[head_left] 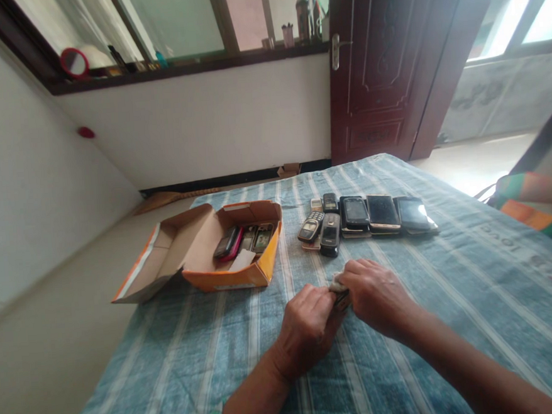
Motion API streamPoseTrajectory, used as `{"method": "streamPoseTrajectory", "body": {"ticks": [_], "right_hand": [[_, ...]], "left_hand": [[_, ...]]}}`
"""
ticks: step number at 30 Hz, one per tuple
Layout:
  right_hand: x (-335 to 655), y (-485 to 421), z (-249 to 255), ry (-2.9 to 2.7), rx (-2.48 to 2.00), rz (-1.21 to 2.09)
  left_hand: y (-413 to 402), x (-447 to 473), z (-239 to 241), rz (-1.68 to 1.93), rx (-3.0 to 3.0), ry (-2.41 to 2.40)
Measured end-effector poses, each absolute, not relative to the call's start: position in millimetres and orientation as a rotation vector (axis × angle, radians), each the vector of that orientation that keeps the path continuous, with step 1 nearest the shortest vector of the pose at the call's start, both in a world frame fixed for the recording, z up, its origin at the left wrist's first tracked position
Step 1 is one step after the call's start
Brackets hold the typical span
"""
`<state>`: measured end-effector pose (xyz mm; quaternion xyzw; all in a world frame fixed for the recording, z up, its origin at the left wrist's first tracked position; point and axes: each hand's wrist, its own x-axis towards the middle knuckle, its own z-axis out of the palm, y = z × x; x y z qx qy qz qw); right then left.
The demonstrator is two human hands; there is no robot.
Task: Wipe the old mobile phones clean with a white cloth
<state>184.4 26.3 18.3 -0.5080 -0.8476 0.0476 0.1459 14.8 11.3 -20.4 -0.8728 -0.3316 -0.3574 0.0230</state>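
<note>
My left hand is closed around a small dark mobile phone, mostly hidden by the fingers. Pressed against its top is a pale crumpled cloth, pinched in the fingers of my right hand. Both hands meet just above the striped bedcover. Beyond them lie several keypad phones, among them a dark phone and a light-edged phone. To their right sit stacks of touchscreen phones, topped by a black phone, a gold-edged phone and a glossy phone.
An open orange cardboard box on the left holds several phones, including a pink-edged phone, and a white slip. Its lid is folded out leftward. Blue striped fabric covers the bed. Behind are a windowsill and a brown door.
</note>
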Motion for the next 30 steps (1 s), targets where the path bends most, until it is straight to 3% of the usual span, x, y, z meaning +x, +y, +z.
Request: {"method": "streamPoseTrajectory", "body": {"ticks": [9,22,30], "right_hand": [[201.2,37.8,17.7,-2.289,-1.552,0.025],[170.9,25.8,-8.2,-2.115,-0.924,-0.267],[189.4,43.5,-13.9,-2.082,-1.07,-0.286]], "left_hand": [[14.7,11.1,-17.6,-1.215,-2.689,-1.162],[19.3,8.7,-17.6,-1.383,-2.661,-1.629],[22.1,8.2,-20.5,-1.477,-2.643,-1.77]]}}
